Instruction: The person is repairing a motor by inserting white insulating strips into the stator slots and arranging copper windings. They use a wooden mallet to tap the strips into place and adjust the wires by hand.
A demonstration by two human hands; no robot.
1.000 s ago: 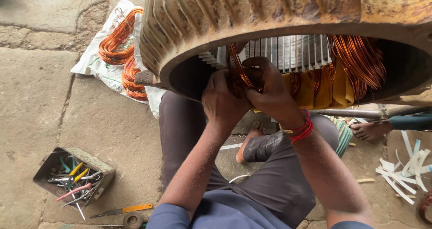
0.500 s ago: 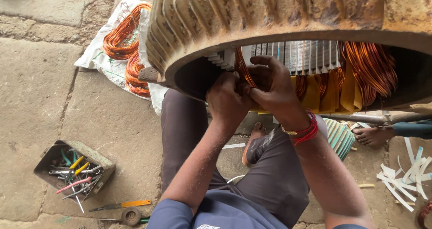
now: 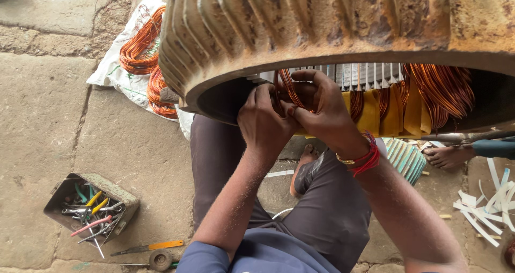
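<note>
Copper winding (image 3: 287, 88), a bundle of enamelled wire, is sitting at the lower mouth of the big motor housing, roughly twelve o'clock from the person's lap, and is being gripped by both hands. Stator housing (image 3: 343, 26), rusty, ribbed, largest item, is filling the upper frame; its slotted steel core (image 3: 365, 75) is showing inside, with yellow insulating sheets (image 3: 397, 109) and more coils (image 3: 442, 90) lying at three o'clock from the hands. White sack (image 3: 115, 74) is lying at ten o'clock, carrying spare copper loops (image 3: 140, 50). Metal tool tray (image 3: 120, 198) is resting at eight o'clock on the stone floor, pliers and spanners crowding it. Left hand (image 3: 263, 125) is curling closed around the bundle from below, fingers hidden behind it. Right hand (image 3: 322, 109) is pinching the strands shut between thumb and bent fingers, a red thread band (image 3: 367, 157) circling its wrist. Judged handling: strands are best kept parallel and flat, eased in few at a time, enamel kept off the sharp slot edges, liner paper staying seated. Paper strips (image 3: 491, 211) are scattering at four o'clock.
</note>
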